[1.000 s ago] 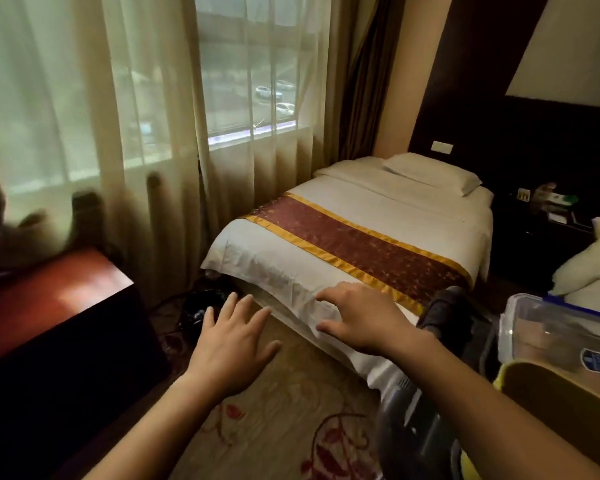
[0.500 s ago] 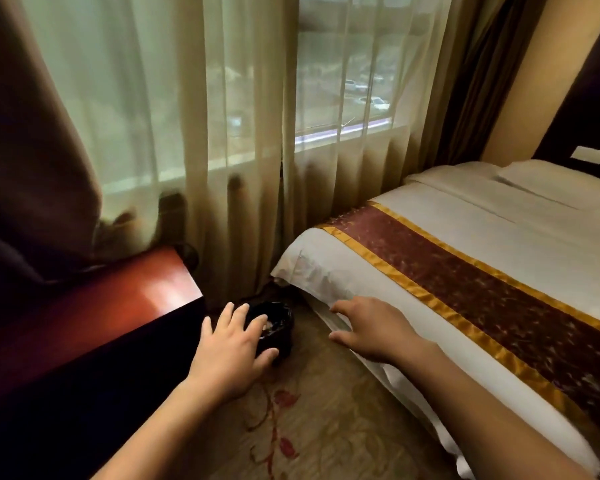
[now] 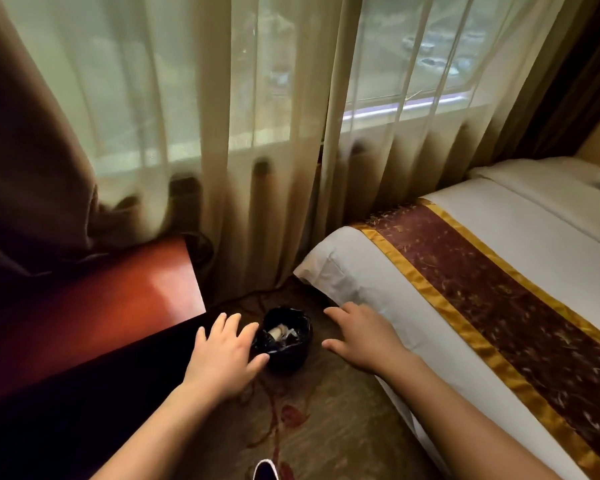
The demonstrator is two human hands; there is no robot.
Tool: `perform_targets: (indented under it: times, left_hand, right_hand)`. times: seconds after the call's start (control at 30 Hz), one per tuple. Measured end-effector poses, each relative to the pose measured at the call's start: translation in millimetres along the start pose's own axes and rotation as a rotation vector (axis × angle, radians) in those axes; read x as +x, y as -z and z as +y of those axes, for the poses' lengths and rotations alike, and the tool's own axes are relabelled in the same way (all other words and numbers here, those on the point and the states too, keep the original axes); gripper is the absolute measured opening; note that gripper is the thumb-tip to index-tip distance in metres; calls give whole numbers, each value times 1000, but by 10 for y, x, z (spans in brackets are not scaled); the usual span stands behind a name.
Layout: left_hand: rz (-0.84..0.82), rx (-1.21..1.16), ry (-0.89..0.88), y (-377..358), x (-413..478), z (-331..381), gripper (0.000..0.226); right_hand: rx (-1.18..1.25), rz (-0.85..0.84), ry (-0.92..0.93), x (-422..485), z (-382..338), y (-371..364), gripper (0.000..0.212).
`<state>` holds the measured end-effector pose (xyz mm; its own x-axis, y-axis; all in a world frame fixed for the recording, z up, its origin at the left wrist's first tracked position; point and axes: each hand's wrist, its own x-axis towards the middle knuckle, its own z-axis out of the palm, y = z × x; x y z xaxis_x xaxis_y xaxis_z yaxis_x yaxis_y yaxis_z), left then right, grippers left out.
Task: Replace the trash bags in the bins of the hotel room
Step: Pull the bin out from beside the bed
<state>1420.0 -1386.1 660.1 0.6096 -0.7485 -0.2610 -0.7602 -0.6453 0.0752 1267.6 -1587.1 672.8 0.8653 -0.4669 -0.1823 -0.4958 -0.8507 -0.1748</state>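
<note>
A small round black bin stands on the patterned carpet between a desk and a bed. It is lined with a black trash bag and holds crumpled paper waste. My left hand is stretched out with spread fingers just left of the bin, in front of its left rim; contact is unclear. My right hand is held out with relaxed fingers to the right of the bin, over the bed's edge. Neither hand holds anything.
A reddish wooden desk fills the left. A white bed with a maroon and gold runner lies on the right. Sheer curtains hang behind the bin, with cables on the floor below them. A shoe tip shows at the bottom.
The view has swung left and down, away from the cart and towards the bin. The bin now shows fully between my hands, which have come closer to it.
</note>
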Motion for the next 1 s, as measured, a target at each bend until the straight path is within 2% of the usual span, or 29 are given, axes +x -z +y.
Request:
perform_targets:
  times: [0.23,0.5,0.8,0.93,1.0]
  left_hand:
    - [-78,-50,-5,-347,1180,-162,70]
    - [-225,-61,75,-1135,2158,-286,69]
    - [-258,-148,322,-2770,3156,-160,67]
    - [-214,-188,338,-3652,3516,-194,67]
    - [-173,-199,346,-4125,3724,-283,67]
  right_hand:
    - [-69,-113,-16,1126,262,-365,67]
    - [-110,-207,97,2262,687,-1175,61]
    - [-79,-322,250,3495,1563,-2878,58]
    - [-115,-312,278,3929,1863,-3765,58]
    - [-45,-271,235,4157,1959,-4222,61]
